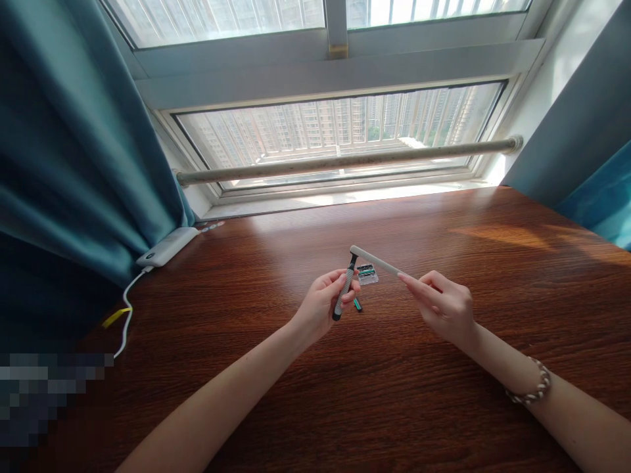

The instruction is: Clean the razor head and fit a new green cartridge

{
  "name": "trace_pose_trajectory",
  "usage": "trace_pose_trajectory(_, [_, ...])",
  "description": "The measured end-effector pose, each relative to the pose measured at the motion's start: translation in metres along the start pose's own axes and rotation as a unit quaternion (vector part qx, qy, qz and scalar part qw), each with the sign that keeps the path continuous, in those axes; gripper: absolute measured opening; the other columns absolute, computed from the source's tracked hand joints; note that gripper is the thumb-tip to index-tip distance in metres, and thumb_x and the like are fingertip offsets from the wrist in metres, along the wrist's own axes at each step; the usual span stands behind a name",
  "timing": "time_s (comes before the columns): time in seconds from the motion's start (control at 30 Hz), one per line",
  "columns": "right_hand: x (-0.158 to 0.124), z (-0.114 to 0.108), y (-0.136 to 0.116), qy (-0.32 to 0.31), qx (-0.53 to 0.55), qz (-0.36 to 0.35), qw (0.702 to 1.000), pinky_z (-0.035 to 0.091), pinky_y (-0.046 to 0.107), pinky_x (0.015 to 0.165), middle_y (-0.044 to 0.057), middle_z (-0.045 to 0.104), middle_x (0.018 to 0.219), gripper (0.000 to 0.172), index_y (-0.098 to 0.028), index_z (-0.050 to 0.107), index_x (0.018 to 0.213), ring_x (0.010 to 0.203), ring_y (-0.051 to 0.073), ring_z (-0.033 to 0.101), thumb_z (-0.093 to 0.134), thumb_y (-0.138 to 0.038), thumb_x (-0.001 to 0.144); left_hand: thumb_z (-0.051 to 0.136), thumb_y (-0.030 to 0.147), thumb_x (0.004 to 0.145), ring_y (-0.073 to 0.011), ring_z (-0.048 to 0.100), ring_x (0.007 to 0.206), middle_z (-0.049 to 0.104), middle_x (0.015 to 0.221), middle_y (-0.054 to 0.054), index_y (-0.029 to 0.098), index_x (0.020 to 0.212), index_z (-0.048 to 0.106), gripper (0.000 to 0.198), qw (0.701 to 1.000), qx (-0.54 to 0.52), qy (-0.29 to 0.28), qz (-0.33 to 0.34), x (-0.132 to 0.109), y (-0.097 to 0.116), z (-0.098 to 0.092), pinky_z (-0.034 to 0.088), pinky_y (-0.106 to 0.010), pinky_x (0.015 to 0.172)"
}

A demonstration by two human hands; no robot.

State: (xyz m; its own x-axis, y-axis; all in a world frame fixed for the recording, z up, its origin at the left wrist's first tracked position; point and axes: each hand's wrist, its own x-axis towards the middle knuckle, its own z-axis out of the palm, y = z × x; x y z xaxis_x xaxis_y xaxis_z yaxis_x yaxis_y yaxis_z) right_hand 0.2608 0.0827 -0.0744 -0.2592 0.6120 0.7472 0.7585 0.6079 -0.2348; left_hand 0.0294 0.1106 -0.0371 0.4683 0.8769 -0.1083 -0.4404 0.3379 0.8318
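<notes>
My left hand (328,299) is closed around the grey and black handle of a razor (345,289), held upright at a tilt above the table. In my right hand (446,305) is a slim white stick (377,258), pinched near its lower end. Its rounded far end meets the razor's black head, or lies just in front of it; I cannot tell which. Behind my left fingers sits a small clear case (367,278) with black and green razor cartridges. A loose green and black cartridge (357,304) lies nearer me, partly behind those fingers.
A brown wooden table (493,394) stretches to the window. At the left lies a white power bank (167,247) with a white cable (129,295) beside the blue curtain (89,131). A yellow tag (116,318) is by the cable. A rail (345,161) crosses the window.
</notes>
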Motion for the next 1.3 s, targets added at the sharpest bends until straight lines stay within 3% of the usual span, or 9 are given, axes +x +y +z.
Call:
trace_pose_trajectory(0.13, [0.0002,0.0005,0.0009,-0.026,-0.004,-0.017,1.0,0.033,0.018,0.051,-0.002,0.052,0.065,0.042,-0.03,0.055,0.116,0.052,0.006,0.042,0.053,-0.011,0.079,0.057,0.029,0.076,-0.0034,0.034,0.048,0.053,0.072,-0.005,0.009,0.095,0.059,0.026,1.0,-0.007,-0.004,0.0,0.0009,0.0003,-0.0016,0.024,-0.017,0.043])
trace_pose_trajectory(0.27, [0.0002,0.0005,0.0013,0.009,-0.002,0.009,1.0,0.033,0.018,0.052,-0.001,0.054,0.068,0.042,-0.029,0.056,0.116,0.052,0.006,0.042,0.053,-0.011,0.079,0.055,0.03,0.078,-0.0036,0.034,0.048,0.052,0.071,-0.003,0.011,0.092,0.059,0.025,1.0,0.0,0.001,-0.003,0.0014,0.0004,-0.0034,0.023,-0.017,0.042])
trace_pose_trajectory(0.4, [0.0001,0.0008,0.0009,-0.025,-0.004,-0.024,0.999,0.033,0.018,0.051,-0.001,0.054,0.066,0.041,-0.029,0.056,0.115,0.052,0.006,0.043,0.052,-0.012,0.079,0.051,0.03,0.08,-0.0035,0.033,0.048,0.05,0.07,-0.003,0.01,0.093,0.058,0.025,1.0,-0.004,-0.002,-0.005,0.0012,0.0001,-0.004,0.023,-0.017,0.042])
trace_pose_trajectory(0.53, [0.0002,0.001,0.0,0.022,-0.015,0.022,0.999,0.034,0.018,0.052,-0.001,0.055,0.068,0.044,-0.03,0.055,0.117,0.053,0.006,0.043,0.054,-0.009,0.077,0.05,0.027,0.08,-0.0023,0.031,0.046,0.047,0.069,-0.002,0.009,0.094,0.057,0.024,1.0,-0.021,-0.007,-0.015,0.0012,0.0009,-0.0038,0.022,-0.016,0.041])
trace_pose_trajectory(0.67, [0.0007,0.0009,-0.0012,0.006,-0.008,-0.004,1.0,0.034,0.018,0.052,-0.002,0.055,0.065,0.044,-0.03,0.056,0.115,0.053,0.006,0.044,0.056,-0.011,0.076,0.05,0.022,0.079,-0.0013,0.027,0.042,0.039,0.06,0.003,0.01,0.095,0.057,0.022,0.998,-0.047,-0.022,-0.039,0.0009,0.0032,-0.0049,0.018,-0.015,0.038])
trace_pose_trajectory(0.8, [0.001,0.0015,-0.0013,0.031,-0.006,0.044,0.999,0.035,0.018,0.052,-0.001,0.056,0.066,0.04,-0.028,0.057,0.114,0.052,0.007,0.045,0.055,-0.012,0.078,0.048,0.022,0.08,-0.0009,0.023,0.039,0.031,0.054,0.006,0.009,0.096,0.058,0.023,0.996,-0.062,-0.031,-0.055,0.0003,0.0049,-0.0068,0.015,-0.014,0.037])
trace_pose_trajectory(0.9, [0.0011,0.0013,-0.0003,0.021,0.024,0.033,0.999,0.035,0.018,0.051,-0.001,0.056,0.066,0.039,-0.028,0.057,0.114,0.052,0.006,0.045,0.054,-0.013,0.079,0.047,0.022,0.08,-0.0012,0.023,0.039,0.032,0.053,0.005,0.01,0.096,0.058,0.022,0.997,-0.053,-0.03,-0.049,0.0002,0.005,-0.007,0.015,-0.015,0.037])
trace_pose_trajectory(1.3, [0.0019,-0.0008,-0.0038,0.025,-0.031,0.02,0.999,0.033,0.018,0.051,-0.002,0.055,0.065,0.042,-0.032,0.056,0.115,0.052,0.006,0.044,0.055,-0.012,0.078,0.053,0.037,0.078,-0.0038,0.028,0.043,0.036,0.056,0.004,0.013,0.095,0.056,0.03,0.999,0.04,0.012,-0.008,0.0006,-0.0004,-0.0042,0.019,-0.017,0.04])
